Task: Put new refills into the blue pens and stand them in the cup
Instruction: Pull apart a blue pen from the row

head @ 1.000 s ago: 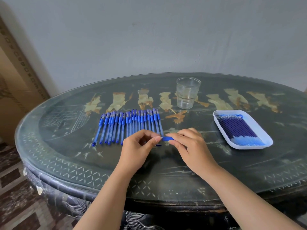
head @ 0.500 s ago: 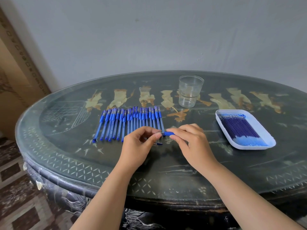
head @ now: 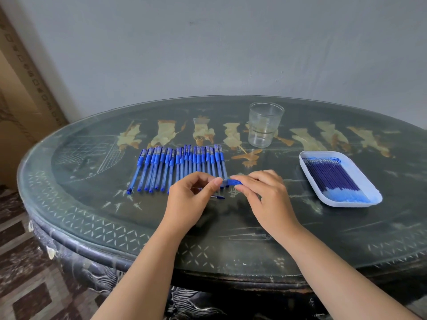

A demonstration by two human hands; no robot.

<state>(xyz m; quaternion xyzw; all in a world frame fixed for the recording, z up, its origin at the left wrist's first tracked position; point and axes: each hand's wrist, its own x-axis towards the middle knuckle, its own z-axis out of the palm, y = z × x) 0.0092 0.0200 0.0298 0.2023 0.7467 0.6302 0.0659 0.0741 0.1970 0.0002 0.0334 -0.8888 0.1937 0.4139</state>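
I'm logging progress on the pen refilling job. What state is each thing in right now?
cup: upright, empty.
row of pens: lying flat, side by side.
held pen: level, held between both hands.
left hand: pinches the held pen's clear end.
right hand: pinches its blue end.
tray: flat, holds the refills.
refills: lying bundled in the tray.
loose refill: lying flat, partly hidden by the left hand.

At centre, the row of blue plastic pens (head: 180, 167) has bright blue caps over paler, see-through barrels. A blue ribbed pen piece (head: 233, 182) shows just right of it. The round clear plastic cup (head: 265, 125), upper centre, is colourless. At right, the white rectangular plastic tray (head: 342, 205) carries thin navy refills (head: 330, 176) with light-blue ends. The dark oval glass-topped table (head: 92, 218) bears cream-and-orange figures, perhaps inlaid, and a pale diamond-lattice border.
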